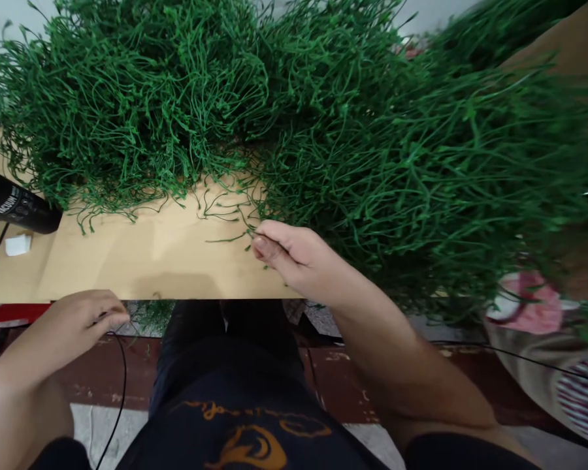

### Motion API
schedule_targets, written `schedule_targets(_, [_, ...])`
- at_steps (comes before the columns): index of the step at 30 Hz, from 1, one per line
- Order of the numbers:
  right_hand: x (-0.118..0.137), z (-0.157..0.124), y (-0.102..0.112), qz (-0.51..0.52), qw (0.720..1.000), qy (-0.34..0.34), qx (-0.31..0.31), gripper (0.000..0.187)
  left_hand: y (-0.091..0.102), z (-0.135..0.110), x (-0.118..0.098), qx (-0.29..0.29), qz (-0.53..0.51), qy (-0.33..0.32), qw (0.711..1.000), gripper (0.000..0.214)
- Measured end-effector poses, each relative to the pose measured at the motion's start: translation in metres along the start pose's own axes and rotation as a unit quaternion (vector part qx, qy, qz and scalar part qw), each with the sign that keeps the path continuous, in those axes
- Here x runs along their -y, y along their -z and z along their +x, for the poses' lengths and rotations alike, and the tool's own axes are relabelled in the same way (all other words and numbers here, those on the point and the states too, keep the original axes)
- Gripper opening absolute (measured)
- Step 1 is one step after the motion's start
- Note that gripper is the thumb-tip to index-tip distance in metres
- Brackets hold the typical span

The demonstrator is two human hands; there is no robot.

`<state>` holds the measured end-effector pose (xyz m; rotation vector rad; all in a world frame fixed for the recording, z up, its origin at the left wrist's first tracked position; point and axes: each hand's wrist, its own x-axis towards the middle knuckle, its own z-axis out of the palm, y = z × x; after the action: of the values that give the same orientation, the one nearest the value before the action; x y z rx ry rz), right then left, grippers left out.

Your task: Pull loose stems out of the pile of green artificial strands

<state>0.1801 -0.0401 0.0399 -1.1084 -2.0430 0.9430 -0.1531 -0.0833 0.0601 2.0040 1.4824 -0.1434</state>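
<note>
My right hand [291, 254] is over the front part of the tan tabletop [112, 261], thumb and fingers pinched together. A thin green stem [228, 240] sticks out leftward from its fingertips. Several loose green stems [220, 212] lie on the board just beyond it. My left hand [91, 316] is at the table's front edge on the left, its thumb and forefinger pressed together. Whatever it pinches is too small to make out. Large heaps of thin green stems with small tips rise behind: one at the left [151, 98], another at the right [411, 176], beside my right forearm.
A black bottle [19, 199] leans at the table's left, with a small white paper piece [18, 245] near it. Below hangs a black cable [123, 385] by a dark red-brown bench [336, 382]. Pink fabric [539, 303] and striped cloth [585, 398] are at the right.
</note>
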Motion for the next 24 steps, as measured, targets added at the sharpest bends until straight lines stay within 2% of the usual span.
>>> schedule_targets(3, [0.004, 0.005, -0.013, -0.001, 1.0, 0.001, 0.032, 0.025, 0.007, 0.011, -0.032, -0.113, -0.06, -0.043, 0.991, 0.026])
schedule_targets(6, [0.008, 0.008, -0.027, 0.016, 0.999, -0.006, 0.029, 0.028, -0.003, 0.048, -0.07, -0.195, -0.149, -0.127, 0.961, 0.028])
schedule_targets(9, [0.008, 0.009, -0.035, 0.05, 0.999, -0.006, -0.009, 0.035, -0.022, 0.087, -0.092, -0.192, -0.201, -0.21, 0.937, 0.021])
schedule_targets(12, [0.001, 0.008, -0.034, 0.073, 0.997, -0.011, -0.032, 0.039, -0.037, 0.109, -0.093, -0.205, -0.257, -0.229, 0.917, 0.035])
schedule_targets(15, [-0.002, 0.007, -0.032, 0.097, 0.994, -0.003, -0.05, 0.042, -0.046, 0.114, -0.087, -0.219, -0.311, -0.254, 0.889, 0.038])
schedule_targets(17, [0.002, 0.007, -0.032, 0.114, 0.99, 0.019, -0.076, 0.043, -0.051, 0.113, -0.088, -0.21, -0.345, -0.308, 0.861, 0.038])
schedule_targets(20, [0.016, 0.011, -0.032, 0.115, 0.985, 0.062, -0.11, 0.04, -0.055, 0.109, -0.099, -0.209, -0.39, -0.403, 0.801, 0.035])
schedule_targets(22, [0.021, 0.014, -0.024, 0.096, 0.985, 0.085, -0.113, 0.036, -0.055, 0.103, -0.106, -0.222, -0.394, -0.438, 0.777, 0.033])
schedule_targets(24, [0.017, 0.017, -0.003, 0.076, 0.978, 0.077, -0.179, 0.031, -0.052, 0.093, -0.106, -0.207, -0.373, -0.472, 0.771, 0.033])
